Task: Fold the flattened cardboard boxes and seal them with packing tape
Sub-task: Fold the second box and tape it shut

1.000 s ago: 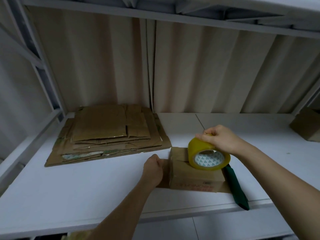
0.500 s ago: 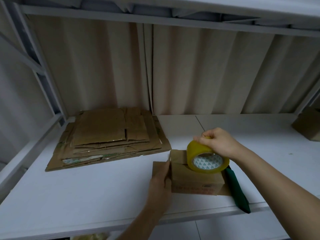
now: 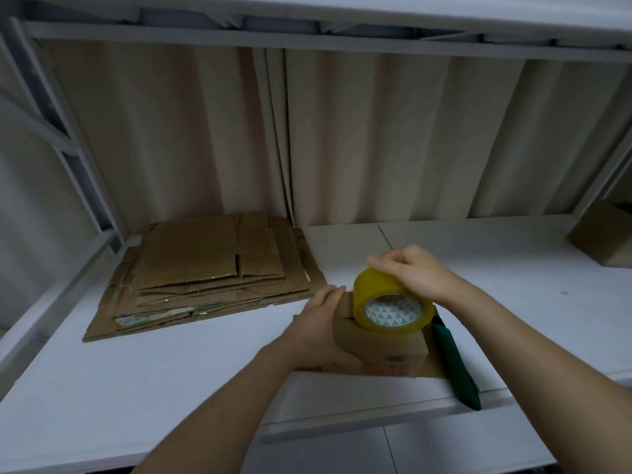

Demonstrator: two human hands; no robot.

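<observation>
A small folded cardboard box stands near the front edge of the white shelf. My left hand wraps around its left side, fingers on top and thumb on the near face. On the box top rests a yellow roll of packing tape, tilted toward me. My right hand grips the roll from above and behind. A stack of flattened cardboard boxes lies at the back left of the shelf.
A dark green long object lies just right of the box, reaching over the shelf's front edge. Another brown box sits at the far right. Corrugated cardboard sheets line the back wall. A metal shelf frame runs overhead and at left.
My left hand has shifted from the box's left flap onto the box itself and now grips it. My right hand keeps the tape roll on the box top, almost unmoved.
</observation>
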